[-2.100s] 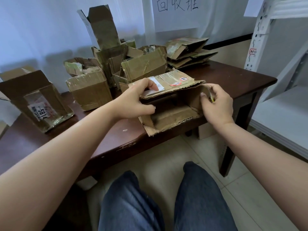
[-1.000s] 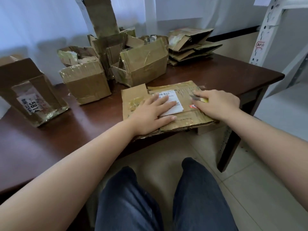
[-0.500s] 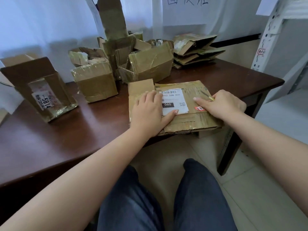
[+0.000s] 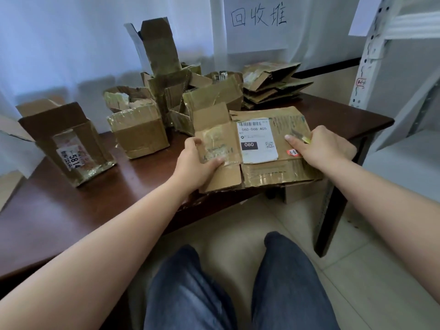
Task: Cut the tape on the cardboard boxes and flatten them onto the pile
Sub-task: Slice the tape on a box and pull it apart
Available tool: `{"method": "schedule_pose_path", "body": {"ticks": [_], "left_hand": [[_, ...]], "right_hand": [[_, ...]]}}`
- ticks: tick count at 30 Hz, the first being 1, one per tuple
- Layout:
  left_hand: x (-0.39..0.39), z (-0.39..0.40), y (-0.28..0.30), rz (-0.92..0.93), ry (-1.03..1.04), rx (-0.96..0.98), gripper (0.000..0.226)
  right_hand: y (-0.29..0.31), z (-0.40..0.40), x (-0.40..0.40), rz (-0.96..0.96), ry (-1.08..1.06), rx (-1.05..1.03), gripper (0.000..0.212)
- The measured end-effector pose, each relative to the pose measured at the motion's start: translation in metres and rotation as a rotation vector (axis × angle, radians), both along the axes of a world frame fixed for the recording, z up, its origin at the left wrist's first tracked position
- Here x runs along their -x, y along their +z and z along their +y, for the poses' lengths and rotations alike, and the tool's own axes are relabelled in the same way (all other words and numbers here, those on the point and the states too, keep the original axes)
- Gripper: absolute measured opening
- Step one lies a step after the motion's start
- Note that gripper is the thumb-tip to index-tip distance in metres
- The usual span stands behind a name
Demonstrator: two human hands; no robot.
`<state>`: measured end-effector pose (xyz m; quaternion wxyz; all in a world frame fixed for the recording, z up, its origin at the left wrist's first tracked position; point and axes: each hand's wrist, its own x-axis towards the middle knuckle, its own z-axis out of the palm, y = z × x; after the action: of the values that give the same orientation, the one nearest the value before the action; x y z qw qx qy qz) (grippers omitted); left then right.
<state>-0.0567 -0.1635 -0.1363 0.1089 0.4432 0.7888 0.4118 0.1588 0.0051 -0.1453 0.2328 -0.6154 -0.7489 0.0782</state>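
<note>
A flattened cardboard box [image 4: 262, 173] with a white shipping label lies at the front edge of the dark wooden table [image 4: 95, 210], its near side overhanging. My left hand [image 4: 195, 163] grips its left flap, thumb on top and fingers underneath. My right hand [image 4: 326, 148] rests on the box's right edge with the index finger stretched along the top, and it holds a small yellow cutter [image 4: 306, 139]. The pile of flattened boxes [image 4: 273, 88] sits at the back of the table, under a paper sign [image 4: 258, 22] on the wall.
Several unflattened boxes stand on the table: an open one marked 5814 [image 4: 69, 144] at the left, a taped one [image 4: 138, 132], and a cluster with raised flaps [image 4: 171, 91] behind. A white metal shelf [image 4: 381, 67] stands to the right. My knees are below the table's edge.
The open box was pressed flat on the table. My left hand has since slid from the label to the left flap and taken hold of it. The right hand stays at the right edge.
</note>
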Motion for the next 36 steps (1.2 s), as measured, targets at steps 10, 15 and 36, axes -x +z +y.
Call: {"method": "schedule_pose_path", "body": {"ticks": [10, 15, 36], "left_hand": [[-0.012, 0.080, 0.032, 0.031, -0.132, -0.070, 0.047], [-0.008, 0.144, 0.058, -0.208, -0.112, -0.236, 0.031], [0.066, 0.434, 0.095, -0.187, 0.173, -0.233, 0.033]], "right_hand": [[0.019, 0.046, -0.015, 0.229, -0.088, -0.058, 0.084], [0.046, 0.104, -0.006, 0.307, -0.097, -0.120, 0.070], [0.095, 0.361, 0.129, 0.052, 0.304, -0.178, 0.041]]}}
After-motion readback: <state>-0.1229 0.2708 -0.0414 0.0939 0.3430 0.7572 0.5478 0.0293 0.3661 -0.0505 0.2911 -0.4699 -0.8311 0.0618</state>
